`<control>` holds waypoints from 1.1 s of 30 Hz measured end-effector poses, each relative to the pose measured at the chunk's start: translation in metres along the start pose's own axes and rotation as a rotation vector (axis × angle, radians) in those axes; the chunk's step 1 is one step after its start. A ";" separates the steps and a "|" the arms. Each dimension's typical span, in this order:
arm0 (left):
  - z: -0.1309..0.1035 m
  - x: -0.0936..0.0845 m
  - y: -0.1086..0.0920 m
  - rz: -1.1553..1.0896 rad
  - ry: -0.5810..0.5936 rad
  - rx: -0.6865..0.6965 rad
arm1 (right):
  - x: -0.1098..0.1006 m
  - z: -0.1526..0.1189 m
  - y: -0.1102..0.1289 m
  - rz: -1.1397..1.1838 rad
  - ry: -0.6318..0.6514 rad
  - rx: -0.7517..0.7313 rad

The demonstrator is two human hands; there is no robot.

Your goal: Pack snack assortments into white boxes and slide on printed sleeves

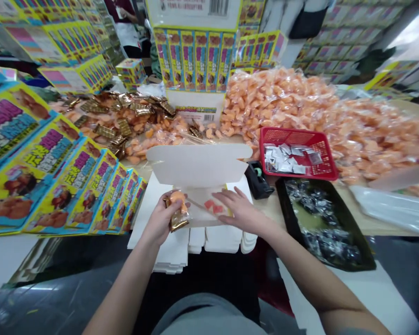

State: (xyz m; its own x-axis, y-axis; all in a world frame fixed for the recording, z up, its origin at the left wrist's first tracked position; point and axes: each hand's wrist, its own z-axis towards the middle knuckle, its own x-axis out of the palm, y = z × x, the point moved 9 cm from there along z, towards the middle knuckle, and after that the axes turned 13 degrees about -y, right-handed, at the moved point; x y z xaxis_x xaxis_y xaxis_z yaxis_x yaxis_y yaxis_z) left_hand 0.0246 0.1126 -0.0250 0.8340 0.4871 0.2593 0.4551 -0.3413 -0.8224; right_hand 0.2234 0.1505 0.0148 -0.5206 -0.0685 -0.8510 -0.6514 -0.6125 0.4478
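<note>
An opened white carton [199, 166] lies in front of me with its lid flap raised, on a stack of flat white cartons [171, 251]. My left hand [164, 215] is closed at the carton's left side around a gold foil packet [179, 220] and an orange plastic piece [178, 203] in clear wrap. My right hand [238, 209] reaches over the carton's right part, fingers stretched and apart, holding nothing I can see. Beside its fingertips, small red pieces [213, 206] lie inside the carton, seemingly in clear wrap.
Yellow-blue printed boxes [70, 181] stand in a row at left. Orange wrapped pieces [282, 95] and gold packets [104, 130] are heaped behind. At right are a black tape dispenser [259, 180], a red basket [330, 160] with small sachets and a dark tray [365, 253] of bagged black items.
</note>
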 end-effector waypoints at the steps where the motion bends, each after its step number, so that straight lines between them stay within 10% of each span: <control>1: 0.001 0.000 -0.001 0.009 0.002 0.013 | -0.015 -0.006 -0.007 0.071 -0.095 0.087; 4: 0.001 0.011 0.000 0.073 0.053 0.056 | -0.038 -0.024 -0.021 0.298 -0.314 0.381; 11: -0.018 0.066 0.012 0.331 0.380 0.182 | 0.030 -0.004 0.001 0.901 -0.202 0.709; 16: -0.018 0.046 0.015 0.114 0.376 -0.124 | 0.019 -0.010 -0.034 1.110 -0.446 0.836; 19: -0.008 0.034 0.005 0.047 0.279 -0.078 | 0.001 -0.029 -0.055 1.094 -0.580 0.904; 24: -0.006 0.054 0.017 0.027 0.231 -0.054 | -0.002 -0.029 -0.031 1.019 -0.443 0.778; 28: -0.030 0.090 0.035 -0.043 0.432 -0.152 | 0.000 -0.018 -0.005 0.673 -0.502 0.599; 33: -0.033 0.078 0.037 0.025 0.361 -0.131 | 0.001 -0.016 0.009 0.580 -0.399 0.422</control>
State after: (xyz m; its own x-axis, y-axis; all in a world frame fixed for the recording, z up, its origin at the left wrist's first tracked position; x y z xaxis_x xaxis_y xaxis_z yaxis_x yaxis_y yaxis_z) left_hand 0.1174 0.1112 -0.0187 0.8908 0.1706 0.4212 0.4500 -0.4609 -0.7649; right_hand 0.2265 0.1323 0.0134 -0.9438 0.0511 -0.3265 -0.3297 -0.2129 0.9198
